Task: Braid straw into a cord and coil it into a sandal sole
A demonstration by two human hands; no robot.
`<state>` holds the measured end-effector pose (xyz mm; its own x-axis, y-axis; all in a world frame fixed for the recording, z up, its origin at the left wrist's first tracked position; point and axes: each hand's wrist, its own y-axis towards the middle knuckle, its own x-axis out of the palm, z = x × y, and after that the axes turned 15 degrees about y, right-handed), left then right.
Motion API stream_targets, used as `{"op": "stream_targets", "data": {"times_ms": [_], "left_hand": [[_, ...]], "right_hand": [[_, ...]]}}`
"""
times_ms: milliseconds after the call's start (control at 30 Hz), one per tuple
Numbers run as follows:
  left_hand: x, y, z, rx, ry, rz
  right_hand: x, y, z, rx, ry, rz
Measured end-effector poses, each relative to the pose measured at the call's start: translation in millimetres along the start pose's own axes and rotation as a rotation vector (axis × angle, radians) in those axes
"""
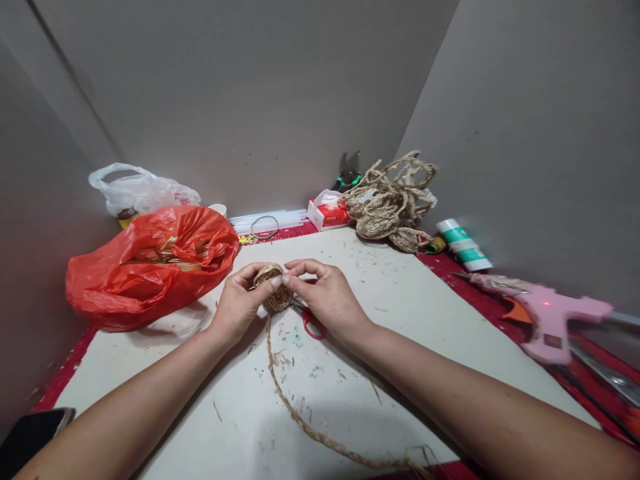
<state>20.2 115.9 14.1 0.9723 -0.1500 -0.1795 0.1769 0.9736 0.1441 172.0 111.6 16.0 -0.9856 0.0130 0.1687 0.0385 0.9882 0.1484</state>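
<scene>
My left hand (241, 299) is closed round a small woven straw basket (280, 297), thumb on its near side and fingers behind. My right hand (327, 297) pinches at the basket's right edge, its thumb and index fingertips close to my left thumb. What lies between the right fingertips is too small to make out. A braided straw cord (295, 417) hangs from the basket and runs along the white board toward the front edge. Red-handled scissors (313, 327) lie under my right hand, their blades partly hidden.
At left sits a red plastic bag (105, 283) of straw, with a white bag (143, 190) behind. A tissue pack (330, 212), braided cord bundle (383, 207) and pruners (349, 172) stand at the back. A pink glue gun (547, 313) lies right; a phone (33, 433) lies front left.
</scene>
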Motion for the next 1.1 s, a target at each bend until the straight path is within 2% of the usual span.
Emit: {"op": "stream_targets", "data": {"times_ms": [167, 300, 433, 633, 800, 1000, 1100], "left_hand": [[-0.3, 1, 0, -0.04, -0.011, 0.054], [-1.3, 2, -2, -0.042, 0.024, 0.089], [-1.5, 2, -1, -0.009, 0.088, 0.095], [-0.4, 0, 3, 0.028, 0.184, 0.112], [-0.9, -2, 6, 0.006, 0.182, 0.07], [2.5, -4, 9, 0.005, 0.186, 0.054], [3.0, -3, 8, -0.006, 0.14, 0.057]], "right_hand": [[0, 0, 3, -0.09, -0.126, -0.045], [-2, 0, -1, -0.206, -0.312, -0.076], [-5, 0, -10, -0.209, -0.451, -0.107], [-2, -7, -13, -0.259, -0.402, -0.167], [-3, -6, -8, -0.276, -0.36, -0.186], [-6, -6, -8, -0.405, -0.489, -0.187], [-6, -4, -9, -0.369, -0.473, -0.185]]}}
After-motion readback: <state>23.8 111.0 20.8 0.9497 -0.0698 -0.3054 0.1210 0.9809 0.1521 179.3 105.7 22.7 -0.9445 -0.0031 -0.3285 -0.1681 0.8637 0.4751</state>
